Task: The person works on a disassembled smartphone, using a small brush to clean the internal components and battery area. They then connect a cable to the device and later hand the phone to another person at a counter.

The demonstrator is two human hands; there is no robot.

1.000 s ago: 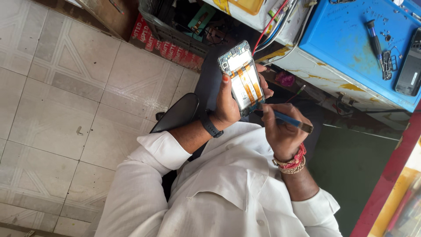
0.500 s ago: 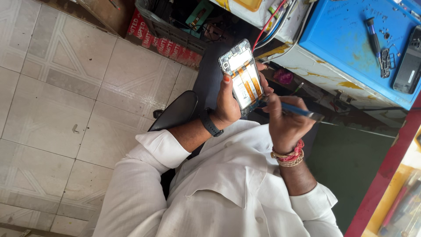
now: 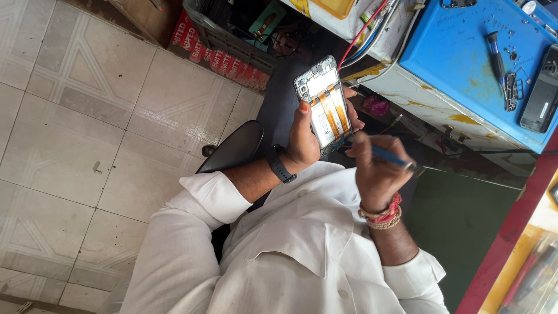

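So the opened phone [image 3: 325,104] is the center of it all: back cover off, insides facing the camera, pale battery in the middle with a couple of orange flex strips running down it. It's held up in the air over the lap, tilted a bit, not resting on anything.

The left hand [image 3: 303,142] is wrapped around the phone's lower half, thumb pressed along one long edge and fingers curled behind the other, so a firm grip. There's a dark watch [image 3: 279,166] on that wrist.

The right hand [image 3: 375,168] is just beside the phone's bottom end, closed in a pen-style pinch on a blue-handled tool [image 3: 390,157]. The tip end points in toward the phone's lower corner, but fingers hide the exact spot, so I can't tell if it's actually touching. Red and beaded bracelets [image 3: 383,214] sit on that wrist.

Both arms come out of a white shirt [image 3: 290,256] with the sleeves rolled up.

Beyond the right hand, well apart, there's a blue work surface [image 3: 459,58] with a screwdriver [image 3: 497,55], some small metal bits and another dark phone [image 3: 540,99] lying flat. Beyond the left hand, past the top of the held phone, is a crate [image 3: 232,35] of parts and some red and blue cables [image 3: 363,35]. Off to the left-hand side is pale tiled floor [image 3: 87,116], plus a black chair edge [image 3: 232,148] near the left forearm.
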